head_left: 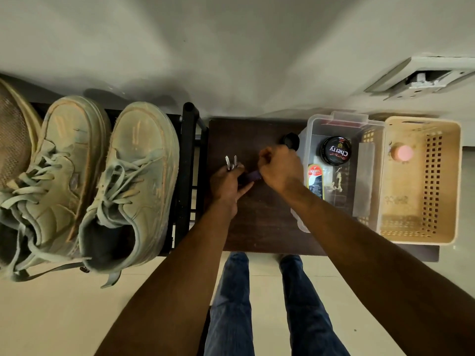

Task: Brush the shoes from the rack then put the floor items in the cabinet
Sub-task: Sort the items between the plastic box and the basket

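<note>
A pair of grey-green sneakers (pixel 123 186) stands on the black shoe rack (pixel 189 160) at the left. Over the dark brown cabinet top (pixel 259 227), my left hand (pixel 226 182) holds a small metal tool with two silver tips (pixel 231 161) sticking out above the fingers. My right hand (pixel 280 167) pinches a small purple object (pixel 253 176) that lies between both hands. What exactly the purple object is cannot be told. A black round object (pixel 290 141) sits just beyond my right hand.
A clear plastic box (pixel 341 122) holds a Cherry polish tin (pixel 335 151) and a Kiwi bottle (pixel 315 182). A beige perforated basket (pixel 447 181) with a pink round item (pixel 403 152) stands to its right. A wall rises behind; my legs stand on the tiled floor below.
</note>
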